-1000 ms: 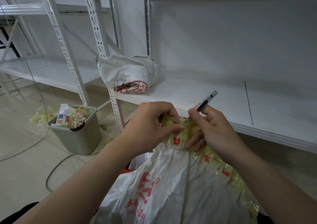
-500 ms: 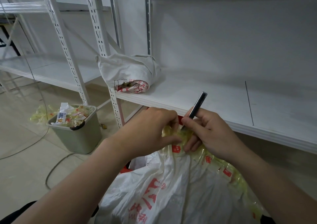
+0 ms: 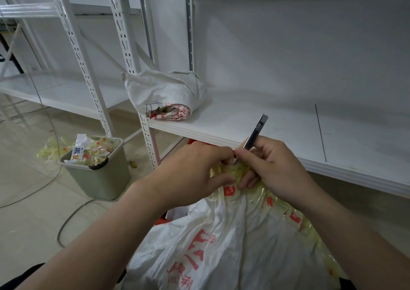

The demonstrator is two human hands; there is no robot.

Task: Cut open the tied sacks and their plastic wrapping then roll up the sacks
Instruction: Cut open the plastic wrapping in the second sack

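Observation:
A white sack (image 3: 224,245) with red print lies low in front of me, its neck bound in yellowish plastic wrapping (image 3: 235,172). My left hand (image 3: 190,174) grips the bunched neck from the left. My right hand (image 3: 273,167) holds a slim metal utility knife (image 3: 255,134), handle pointing up and away, with its lower end down at the wrapped neck; the blade tip is hidden between my fingers. A rolled white sack (image 3: 166,94) rests on the shelf (image 3: 277,130) at its left end.
A grey-green bin (image 3: 99,178) full of cut yellow wrapping stands on the floor at left, with more scraps behind it. A cable (image 3: 66,221) snakes over the tiled floor. White perforated shelf posts (image 3: 126,52) rise beside the rolled sack.
The knife has turned more upright and its lower end has gone deeper into the wrapped neck. Both hands have closed in together on the neck.

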